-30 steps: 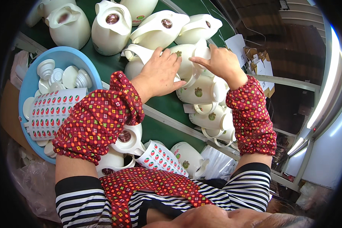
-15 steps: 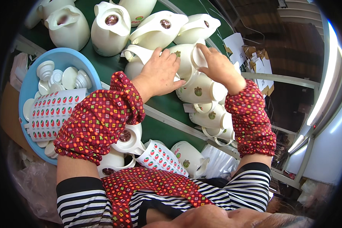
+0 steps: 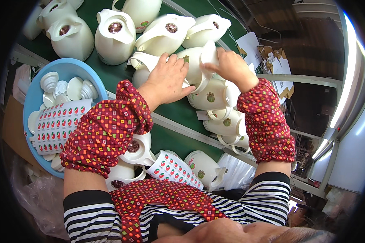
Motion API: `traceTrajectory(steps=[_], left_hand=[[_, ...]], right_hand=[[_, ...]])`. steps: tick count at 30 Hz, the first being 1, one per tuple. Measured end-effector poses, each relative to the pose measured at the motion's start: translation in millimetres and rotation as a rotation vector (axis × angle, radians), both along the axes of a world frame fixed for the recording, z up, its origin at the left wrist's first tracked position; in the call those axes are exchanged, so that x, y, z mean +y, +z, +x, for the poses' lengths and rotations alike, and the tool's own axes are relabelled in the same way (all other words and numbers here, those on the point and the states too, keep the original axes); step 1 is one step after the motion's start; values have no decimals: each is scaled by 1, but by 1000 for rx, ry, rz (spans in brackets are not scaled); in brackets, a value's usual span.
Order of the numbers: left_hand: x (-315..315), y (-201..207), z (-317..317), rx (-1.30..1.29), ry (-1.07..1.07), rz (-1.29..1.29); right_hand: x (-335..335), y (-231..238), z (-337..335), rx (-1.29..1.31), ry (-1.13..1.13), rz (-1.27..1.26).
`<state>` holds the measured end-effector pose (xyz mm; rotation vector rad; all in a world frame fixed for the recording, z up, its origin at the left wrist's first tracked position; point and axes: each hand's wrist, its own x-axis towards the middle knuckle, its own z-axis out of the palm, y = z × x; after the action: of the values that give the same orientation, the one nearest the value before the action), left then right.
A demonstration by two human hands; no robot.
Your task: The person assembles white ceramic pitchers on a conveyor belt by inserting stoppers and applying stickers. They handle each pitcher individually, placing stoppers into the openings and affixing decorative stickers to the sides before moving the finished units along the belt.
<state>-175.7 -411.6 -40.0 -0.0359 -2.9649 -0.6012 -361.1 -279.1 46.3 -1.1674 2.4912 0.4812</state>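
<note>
Cream vacuum jugs lie on their sides on the green bench. My left hand [image 3: 166,79] rests over a jug [image 3: 141,75], its fingers curled down on the body of the neighbouring printed jug [image 3: 192,60]. At the far end of that printed jug, my right hand [image 3: 232,69] grips a round white end piece [image 3: 209,52], with the thumb across its near side. Whether the piece is loose from the jug I cannot tell. Just nearer lie another printed jug [image 3: 211,95] and a further one [image 3: 227,122], both with round white ends to the right.
A blue basin [image 3: 99,87] at left holds white lids [image 3: 49,82] and a sticker sheet [image 3: 61,125]. Several upright jugs [image 3: 115,42] stand along the back. Another sticker sheet [image 3: 175,170] and a jug [image 3: 202,166] lie near my apron. Torn cardboard [image 3: 278,67] is at right.
My right hand has shifted slightly left, and the white end piece in it has turned and tilted. My left hand keeps nearly the same place on the jugs. The view has shifted a little.
</note>
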Motion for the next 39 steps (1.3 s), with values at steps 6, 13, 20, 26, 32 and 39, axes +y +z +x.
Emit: traceTrajectory(steps=[6,13,20,26,32,39], left_hand=[[-3,3,1,5,2,6],[4,-10,-5,87,-1,122],[-28,-1,19,379,91,270],[-193,21,145,12,573,267],[-266,-31,246,-179,361,-291],[-243,-21,220,-413,450,-230]], right_hand=[[14,6,0,-106,227,-194],[-1,-45,19,339,-268,-82],[-40,-11,30,286,-189,179],[-116,-2,161,-113,392,-675],[-219,-112,261,-268,792,-478],[-239,-206,284,-111,743,-320]])
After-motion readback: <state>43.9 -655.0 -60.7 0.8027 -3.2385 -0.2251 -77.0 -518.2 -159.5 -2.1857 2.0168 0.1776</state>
